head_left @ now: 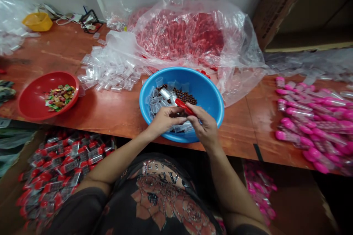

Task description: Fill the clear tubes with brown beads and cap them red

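Observation:
Both my hands meet over the near side of a blue bowl (212, 108). The fingers of my right hand (204, 126) pinch a red plastic cap (184, 105). My left hand (163, 120) is closed, its thumb and fingertips at the cap's left end. Just beyond that end lies a clear plastic tube (166, 94); whether it joins the cap I cannot tell. Several more clear tubes fill the bowl's left side, some upright and some lying. Small round brown balls (189, 98) cover part of the bottom.
Behind the bowl lies a big clear bag (176, 33) of red pieces. Left of it are loose clear tubes (116, 73) and a red bowl (30, 99) of wrapped sweets. Pink-capped tubes (314, 117) lie right. Below the table's edge, a box holds red-capped containers (63, 165).

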`<state>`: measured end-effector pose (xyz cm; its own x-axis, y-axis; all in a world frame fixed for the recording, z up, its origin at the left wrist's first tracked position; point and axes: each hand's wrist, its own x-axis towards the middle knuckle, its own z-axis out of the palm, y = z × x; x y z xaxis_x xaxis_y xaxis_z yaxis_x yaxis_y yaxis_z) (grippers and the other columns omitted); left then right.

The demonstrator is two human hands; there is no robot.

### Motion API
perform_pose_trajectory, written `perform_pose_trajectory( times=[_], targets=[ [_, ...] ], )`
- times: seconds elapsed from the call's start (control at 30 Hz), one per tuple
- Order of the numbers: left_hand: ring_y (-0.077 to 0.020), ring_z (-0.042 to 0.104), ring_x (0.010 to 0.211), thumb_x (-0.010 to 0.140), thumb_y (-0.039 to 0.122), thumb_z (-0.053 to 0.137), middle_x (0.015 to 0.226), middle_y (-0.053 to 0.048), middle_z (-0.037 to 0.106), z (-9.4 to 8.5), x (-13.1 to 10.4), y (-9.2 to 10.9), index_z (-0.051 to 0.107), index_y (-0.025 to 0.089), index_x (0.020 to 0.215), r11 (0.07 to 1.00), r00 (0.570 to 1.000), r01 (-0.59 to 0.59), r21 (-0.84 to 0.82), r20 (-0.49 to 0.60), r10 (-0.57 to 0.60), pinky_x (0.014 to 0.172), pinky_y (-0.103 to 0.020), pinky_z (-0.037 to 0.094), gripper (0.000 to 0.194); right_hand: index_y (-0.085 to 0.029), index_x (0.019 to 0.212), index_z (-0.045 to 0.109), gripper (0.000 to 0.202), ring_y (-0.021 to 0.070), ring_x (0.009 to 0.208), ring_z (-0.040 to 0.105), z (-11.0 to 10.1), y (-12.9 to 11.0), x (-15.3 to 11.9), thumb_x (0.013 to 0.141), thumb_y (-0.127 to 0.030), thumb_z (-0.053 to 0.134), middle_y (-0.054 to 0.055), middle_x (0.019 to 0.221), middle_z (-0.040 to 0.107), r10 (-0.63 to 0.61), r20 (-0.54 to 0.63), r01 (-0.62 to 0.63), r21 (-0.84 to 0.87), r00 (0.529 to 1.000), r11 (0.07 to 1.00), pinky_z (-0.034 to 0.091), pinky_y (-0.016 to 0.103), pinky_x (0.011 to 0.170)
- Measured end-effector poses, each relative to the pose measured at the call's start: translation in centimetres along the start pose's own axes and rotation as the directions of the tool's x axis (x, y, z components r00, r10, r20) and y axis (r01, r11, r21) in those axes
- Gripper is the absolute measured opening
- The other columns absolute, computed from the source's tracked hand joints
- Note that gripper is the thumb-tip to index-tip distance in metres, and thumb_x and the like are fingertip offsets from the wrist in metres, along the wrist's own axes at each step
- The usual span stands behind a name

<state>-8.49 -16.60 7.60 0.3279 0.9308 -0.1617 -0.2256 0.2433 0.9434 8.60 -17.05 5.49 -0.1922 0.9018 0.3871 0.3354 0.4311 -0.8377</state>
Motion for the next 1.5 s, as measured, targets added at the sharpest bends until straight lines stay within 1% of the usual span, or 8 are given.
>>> perform_pose_trajectory(
  times=[0.13,0.23,0.37,0.57,0.67,1.07,1.33,1.5],
  targets=[
    [-0.0181,0.067,0.09,0.069,0.027,0.082,0.099,-0.006,0.075,0.1,-0.3,0.2,0.076,0.015,0.098,1.0,1.0,0.005,0.003,0.003,-0.005,0.09,-0.032,0.05,0.032,-0.024,0.145,0.041,0.084,0.0317,0.119,0.059,-0.5,0.9,0.1,0.073,-0.043,0.08,0.015,0.132,0.06,-0.257,0.118,0.282,-0.324,0.959,0.903,0.052,0.051,0.098],
    [-0.0164,0.068,0.084,0.071,0.042,0.082,0.094,-0.006,0.074,0.4,-0.3,-0.2,0.071,0.015,0.104,0.991,0.997,0.018,-0.129,-0.074,-0.028,0.083,-0.029,0.052,0.044,-0.021,0.143,0.039,0.078,0.0318,0.116,0.058,-0.5,0.6,0.1,0.077,-0.04,0.076,0.017,0.126,0.058,-0.34,0.142,0.366,-0.46,0.93,0.809,0.052,0.051,0.095],
    [-0.0192,0.069,0.075,0.085,0.074,0.049,0.084,-0.007,0.073,1.0,-0.2,-0.3,0.061,0.018,0.12,0.907,0.976,0.148,-0.394,-0.09,-0.199,0.071,-0.031,0.054,0.068,-0.021,0.134,0.046,0.07,0.0298,0.104,0.062,0.0,-0.2,0.0,0.074,-0.043,0.075,0.015,0.114,0.062,-0.414,0.13,0.416,-0.527,0.901,0.741,0.053,0.045,0.086],
    [-0.0259,0.07,0.093,0.087,0.079,0.032,0.096,-0.013,0.074,1.6,-0.4,0.8,0.061,0.014,0.126,0.84,0.966,0.233,-0.491,0.013,-0.26,0.079,-0.035,0.054,0.081,-0.024,0.133,0.047,0.066,0.0291,0.103,0.061,0.2,-0.5,-0.2,0.075,-0.043,0.072,0.011,0.113,0.064,-0.446,0.199,0.479,-0.526,0.873,0.703,0.049,0.043,0.087],
    [-0.0271,0.069,0.096,0.083,0.084,0.031,0.097,-0.013,0.074,1.4,-0.6,1.0,0.063,0.015,0.126,0.825,0.958,0.283,-0.489,0.094,-0.273,0.081,-0.036,0.053,0.087,-0.026,0.136,0.047,0.069,0.0298,0.106,0.058,0.1,-0.5,-0.3,0.075,-0.044,0.074,0.012,0.117,0.059,-0.384,0.219,0.441,-0.498,0.897,0.747,0.05,0.045,0.087],
    [-0.0132,0.055,0.047,0.084,0.054,0.062,0.059,0.0,0.061,0.8,-0.5,1.1,0.065,0.02,0.125,0.823,0.905,0.397,-0.406,0.027,-0.424,0.054,-0.028,0.05,0.053,-0.024,0.158,0.005,0.105,0.034,0.116,0.053,0.9,-0.9,-1.3,0.079,-0.038,0.073,0.014,0.123,0.058,-0.329,0.207,0.387,-0.417,0.921,0.822,0.047,0.053,0.095],
    [-0.0154,0.058,0.051,0.091,0.05,0.052,0.062,0.0,0.066,1.4,-1.3,-0.7,0.055,0.021,0.138,0.94,0.964,0.177,-0.29,-0.141,-0.225,0.054,-0.028,0.047,0.056,-0.024,0.147,0.032,0.083,0.0339,0.119,0.05,1.2,-1.6,-1.1,0.078,-0.043,0.072,0.016,0.13,0.05,-0.241,0.239,0.329,-0.465,0.941,0.822,0.047,0.051,0.097],
    [-0.0135,0.051,0.043,0.09,0.054,0.051,0.053,0.003,0.057,1.9,-1.8,-0.8,0.055,0.023,0.136,0.973,0.96,0.103,-0.209,-0.236,-0.152,0.046,-0.026,0.039,0.055,-0.022,0.14,0.037,0.074,0.0328,0.115,0.054,1.1,-1.8,-0.6,0.078,-0.048,0.069,0.015,0.123,0.058,-0.359,0.232,0.427,-0.512,0.904,0.746,0.044,0.05,0.098]
  ],
)
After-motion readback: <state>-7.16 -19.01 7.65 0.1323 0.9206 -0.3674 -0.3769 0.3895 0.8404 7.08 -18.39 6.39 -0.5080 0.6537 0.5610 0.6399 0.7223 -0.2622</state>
